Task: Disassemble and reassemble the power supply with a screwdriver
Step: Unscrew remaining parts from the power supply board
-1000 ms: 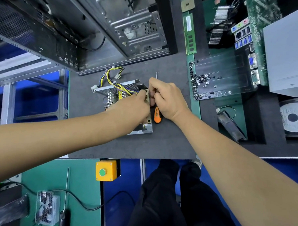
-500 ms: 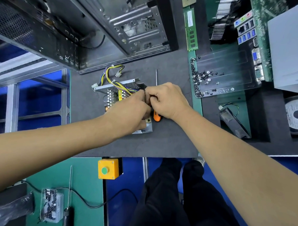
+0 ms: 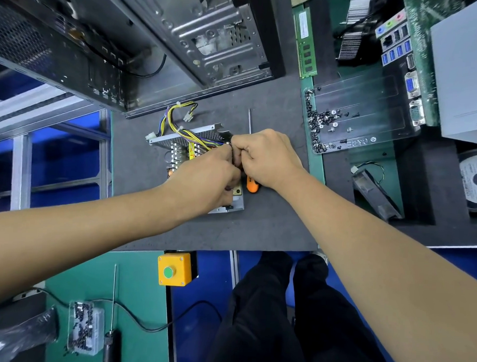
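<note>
Power supply: the power supply [image 3: 194, 162] sits open on the gray mat [image 3: 257, 231], near the middle of the view. Its lid is off, and you can see the metal fins and the yellow wires [image 3: 179, 123] that stick out at about 12 o'clock.

Left hand: the left hand [image 3: 207, 176] rests over the box. Its fingers are curled and pinch something small at the box's far right corner. I cannot tell what the small thing is.

Right hand: the right hand [image 3: 268, 157] is at 3 o'clock from the box, touching the left hand. Its fingers are bent tight, like a fist. They seem to squeeze the same small spot, but the thing they hold is hidden.

Screwdriver: the screwdriver [image 3: 251, 185] lies flat on the mat just beside the box, under the right hand. Only its orange handle and its thin metal tip show. No hand holds it.

Screws: a pile of loose screws [image 3: 320, 121] waits in the clear tray [image 3: 370, 137] at 2 o'clock from the box.

Step now: I think the hands are working on a little part or wire at the corner of the open box. I cannot tell if it is coming apart or going back together.

Next move: probably finish the corner bit with care. Then the right hand would need to pick up the screwdriver.
</note>
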